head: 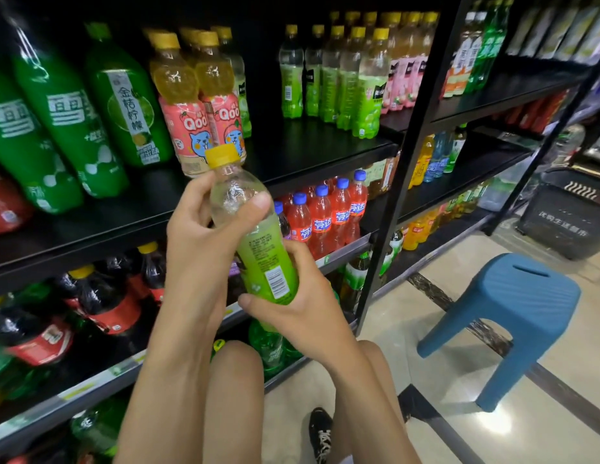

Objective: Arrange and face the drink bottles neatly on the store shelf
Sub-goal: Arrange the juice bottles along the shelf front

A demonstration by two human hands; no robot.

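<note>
Holding one green-label bottle (262, 252) in both hands, before the shelf (308, 142).
Grip: left hand (198, 236) wraps the clear neck, right hand (302, 313) the labelled base; long axis tilts, cap up-left. The matching green bottles (365, 92) stand up-right, nearer the right hand.
</note>
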